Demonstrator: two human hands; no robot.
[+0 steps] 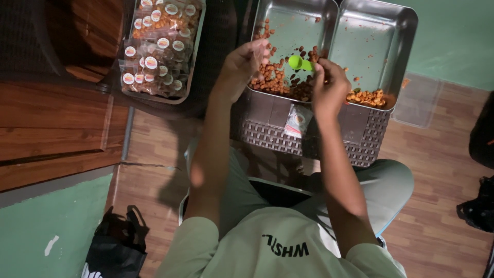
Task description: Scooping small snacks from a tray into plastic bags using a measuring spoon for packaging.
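- Left hand (246, 61) raised over the left metal tray (272, 15), fingers bunched around what looks like a small clear pouch; cannot tell how firmly closed.
- Right hand (329, 87) curled shut on the handle of a green scoop (297, 63), bowl of the scoop pointing toward the left hand, just above the heap of brown nuts (272, 80).
- Nuts piled at the near edge of the left tray, a thinner scatter farther back; a smaller pile of paler snacks (366, 96) in the near corner of the right metal tray (378, 36).
- Both trays resting side by side on a dark woven basket (267, 135); one small sealed packet (298, 120) lying against its front wall.
- Off to the left, a separate tray of filled, labelled packets (159, 46), stacked full.
- By the look of it, well along: many packets done, yet a good heap of nuts left to bag.
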